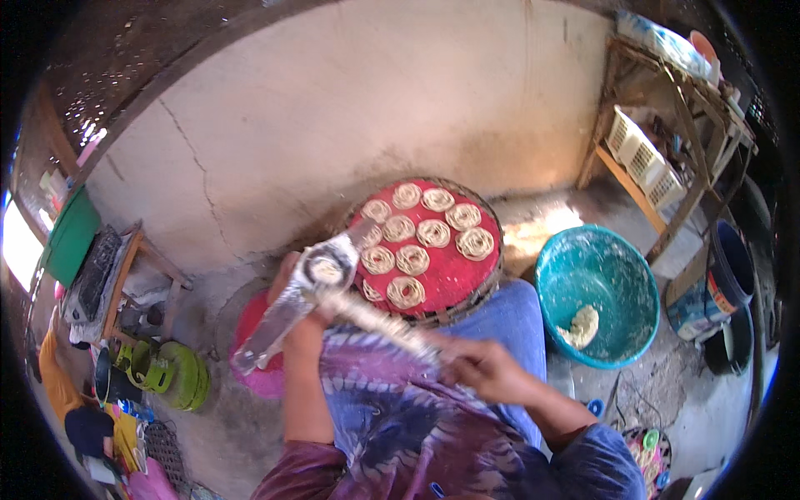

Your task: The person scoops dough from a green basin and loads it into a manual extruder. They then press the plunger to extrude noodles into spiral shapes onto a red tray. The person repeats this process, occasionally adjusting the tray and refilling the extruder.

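Fingers of your right hand [483,367] are curled tight around the long handle of a metal dough press [321,279], forearm reaching in from the lower right. Your left hand [293,287], arm stretched forward, grips the press from beneath, mostly hidden. The press hovers at the near left edge of a round red-lined tray [467,279] of coiled noodle rounds [433,232].
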Tool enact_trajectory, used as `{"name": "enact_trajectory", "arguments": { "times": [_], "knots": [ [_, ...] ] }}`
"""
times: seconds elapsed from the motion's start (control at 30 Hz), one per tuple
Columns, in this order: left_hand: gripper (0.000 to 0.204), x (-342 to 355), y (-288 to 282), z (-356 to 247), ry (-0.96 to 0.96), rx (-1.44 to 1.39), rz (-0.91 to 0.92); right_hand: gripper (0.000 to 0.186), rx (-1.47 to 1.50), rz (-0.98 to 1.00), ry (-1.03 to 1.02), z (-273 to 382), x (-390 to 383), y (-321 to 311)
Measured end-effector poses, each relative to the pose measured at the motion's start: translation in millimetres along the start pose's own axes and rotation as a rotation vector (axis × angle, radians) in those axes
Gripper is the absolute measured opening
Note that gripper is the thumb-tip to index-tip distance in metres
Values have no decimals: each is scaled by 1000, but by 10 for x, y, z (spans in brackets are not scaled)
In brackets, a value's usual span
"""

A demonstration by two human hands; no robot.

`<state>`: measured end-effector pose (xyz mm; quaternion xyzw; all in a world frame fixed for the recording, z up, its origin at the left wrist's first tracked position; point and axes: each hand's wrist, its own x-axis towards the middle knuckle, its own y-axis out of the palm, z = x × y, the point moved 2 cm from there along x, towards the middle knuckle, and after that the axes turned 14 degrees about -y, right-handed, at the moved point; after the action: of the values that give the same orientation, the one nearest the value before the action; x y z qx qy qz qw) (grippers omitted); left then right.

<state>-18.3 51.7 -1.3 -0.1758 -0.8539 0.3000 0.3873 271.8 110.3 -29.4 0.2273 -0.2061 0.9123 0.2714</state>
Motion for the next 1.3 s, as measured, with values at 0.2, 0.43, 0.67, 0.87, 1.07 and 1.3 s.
{"name": "enact_trajectory", "arguments": {
  "times": [0.2, 0.43, 0.67, 0.87, 1.07, 1.3],
  "knots": [
    [46, -125, -675, 602, -161, -361, -169, 24, -1205, -247, 797, -555, -1130, -1580],
    [23, -158, -743, 426, -125, -1585, 380, 42, -1333, -68, 867, -1149, -2102, -1783],
    [24, -359, -494, -100, -421, -1694, 385, 39, 477, -948, 973, -823, -2519, -937],
    [25, -373, -226, -240, -342, -1715, 596, 56, 987, -1473, 275, -1035, -2771, -856],
    [24, -424, -236, -232, -351, -1733, 604, 57, 1072, -1681, 242, -961, -2737, -600],
    [24, -409, -314, -145, -328, -1744, 554, 73, 1389, -1167, 15, -905, -1680, -503]
  ]
}}
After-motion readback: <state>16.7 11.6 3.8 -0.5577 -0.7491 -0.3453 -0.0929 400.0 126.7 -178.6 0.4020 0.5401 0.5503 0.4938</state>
